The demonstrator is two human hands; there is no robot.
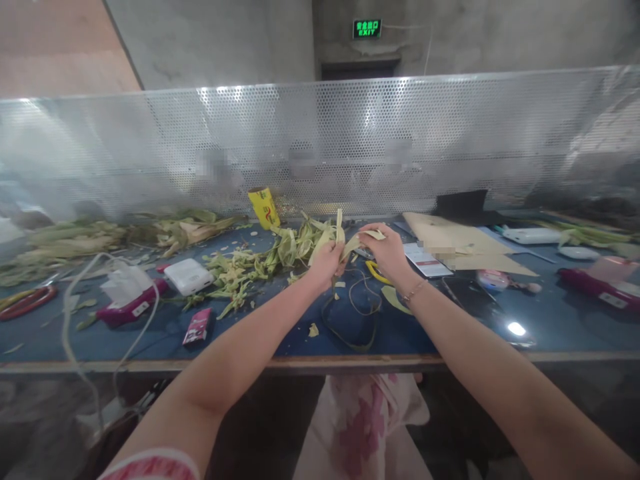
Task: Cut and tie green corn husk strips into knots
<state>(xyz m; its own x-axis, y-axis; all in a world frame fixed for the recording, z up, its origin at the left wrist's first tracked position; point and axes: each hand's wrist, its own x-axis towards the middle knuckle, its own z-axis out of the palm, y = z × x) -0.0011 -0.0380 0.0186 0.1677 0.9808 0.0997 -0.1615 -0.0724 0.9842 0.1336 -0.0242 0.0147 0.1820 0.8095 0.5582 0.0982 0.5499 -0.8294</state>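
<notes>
Pale green leaf strips [353,245] stretch between my two hands above the middle of the blue table. My left hand [327,261] is closed on them, with one strip standing up above its fingers. The fingers of my right hand [383,245] pinch the strip's other end, a little to the right. A pile of green leaves [290,248] lies just left of my left hand. Yellow-handled scissors [376,271] are partly hidden beneath my right hand. Below my hands, a thin dark cord [350,345] lies in loops near a small leaf scrap [313,330].
Left are a white power bank [188,276], a pink packet [197,327], a tissue pack [125,285] and more leaves [193,231]. A yellow roll [265,207] stands behind. Right are brown paper [450,233], a dark phone [470,297] and a purple case [600,287].
</notes>
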